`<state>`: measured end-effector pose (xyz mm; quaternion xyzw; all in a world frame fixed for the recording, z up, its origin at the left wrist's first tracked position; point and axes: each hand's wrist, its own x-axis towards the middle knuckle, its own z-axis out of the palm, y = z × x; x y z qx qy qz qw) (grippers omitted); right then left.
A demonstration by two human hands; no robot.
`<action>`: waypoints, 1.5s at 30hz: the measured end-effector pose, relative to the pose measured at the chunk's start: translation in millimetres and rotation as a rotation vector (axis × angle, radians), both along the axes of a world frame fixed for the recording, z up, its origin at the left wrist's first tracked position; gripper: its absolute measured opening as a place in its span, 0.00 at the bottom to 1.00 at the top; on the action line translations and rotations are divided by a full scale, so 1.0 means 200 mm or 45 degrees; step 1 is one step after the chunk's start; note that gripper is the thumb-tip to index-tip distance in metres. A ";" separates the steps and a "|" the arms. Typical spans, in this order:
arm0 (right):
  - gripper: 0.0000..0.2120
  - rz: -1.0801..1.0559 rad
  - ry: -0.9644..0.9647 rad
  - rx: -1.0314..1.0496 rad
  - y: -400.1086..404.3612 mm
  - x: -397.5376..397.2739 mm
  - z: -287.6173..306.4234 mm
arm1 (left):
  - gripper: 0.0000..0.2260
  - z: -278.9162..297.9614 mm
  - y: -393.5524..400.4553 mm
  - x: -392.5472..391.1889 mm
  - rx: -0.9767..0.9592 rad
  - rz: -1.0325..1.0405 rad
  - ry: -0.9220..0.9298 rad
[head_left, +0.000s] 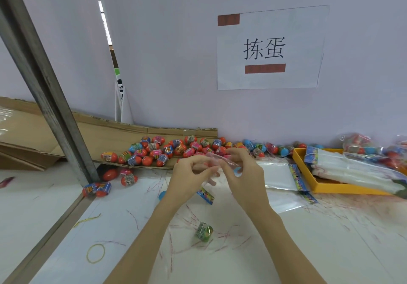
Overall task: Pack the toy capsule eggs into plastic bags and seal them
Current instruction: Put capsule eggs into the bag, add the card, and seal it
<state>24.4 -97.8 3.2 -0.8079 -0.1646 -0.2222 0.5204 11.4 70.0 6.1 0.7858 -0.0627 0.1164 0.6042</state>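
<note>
Thin clear plastic bag pinched above the tabletop between left hand and right hand, fingers curled on the film. Probably limp, slick, near weightless: best taken at the mouth edges. Capsule eggs heaped on cardboard just beyond; likely light, hard, prone to roll.

Bright, even light; edges bowed
</note>
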 end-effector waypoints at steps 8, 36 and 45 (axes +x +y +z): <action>0.15 -0.006 0.083 0.235 -0.02 0.01 0.01 | 0.12 0.00 0.01 0.00 0.074 0.083 -0.003; 0.14 0.072 0.365 0.563 -0.03 0.02 0.03 | 0.12 -0.04 0.01 0.03 0.198 0.275 -0.059; 0.17 0.361 0.845 0.954 -0.04 -0.01 0.05 | 0.18 -0.02 0.03 0.01 0.175 0.269 -0.178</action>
